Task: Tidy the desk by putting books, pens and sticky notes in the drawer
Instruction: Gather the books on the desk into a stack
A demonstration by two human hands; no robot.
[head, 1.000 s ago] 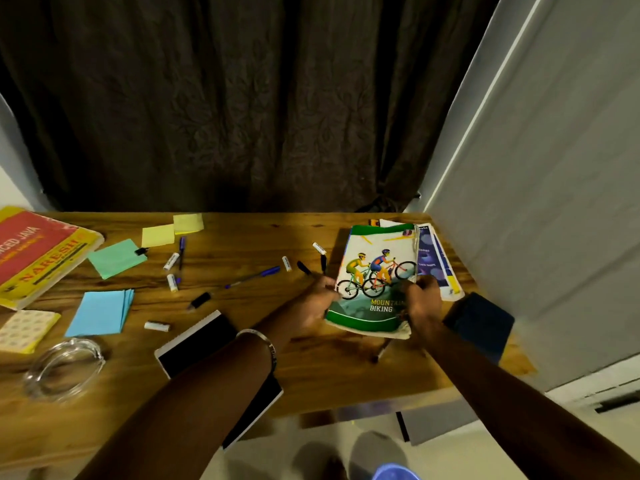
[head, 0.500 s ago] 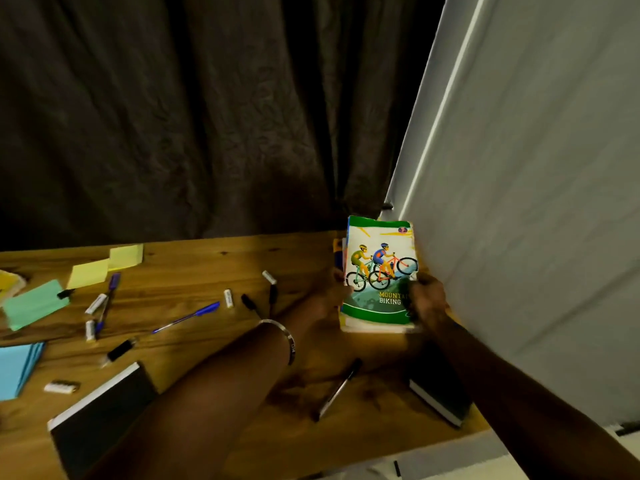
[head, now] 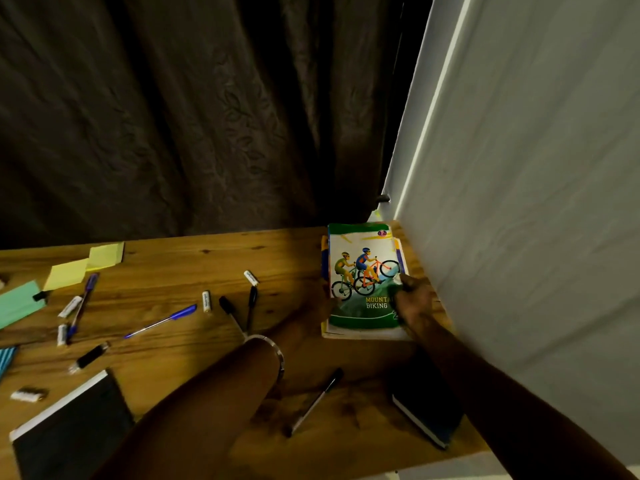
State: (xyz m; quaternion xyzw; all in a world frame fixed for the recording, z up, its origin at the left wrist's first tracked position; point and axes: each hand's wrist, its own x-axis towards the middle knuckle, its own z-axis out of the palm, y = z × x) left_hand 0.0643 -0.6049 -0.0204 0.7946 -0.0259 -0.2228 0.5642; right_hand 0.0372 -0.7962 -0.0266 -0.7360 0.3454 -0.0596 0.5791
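A stack of books topped by a green "Mountain Biking" cover [head: 360, 271] sits at the desk's far right corner. My right hand [head: 412, 303] grips its right edge, thumb on the cover. In shadow, my left hand [head: 306, 322] holds the stack's left edge. Several pens lie loose: a blue one [head: 162, 320], two black ones [head: 230, 311], another black one [head: 317, 400] near my left forearm, and a purple one [head: 83, 301]. Yellow sticky notes [head: 86, 265], a green pad [head: 17, 303] and a blue pad [head: 5, 358] lie at the left. No drawer is in view.
A black notebook [head: 72, 431] lies at the front left and a dark blue one [head: 426, 410] under my right forearm. Pen caps [head: 206, 301] are scattered over the wooden desk [head: 180, 362]. A grey wall [head: 519, 237] stands hard against the right side, with a dark curtain [head: 207, 116] behind.
Both hands have squared the spread books into one stack and slid it back toward the far right corner. The camera has turned right, so the red book and glass dish left the view.
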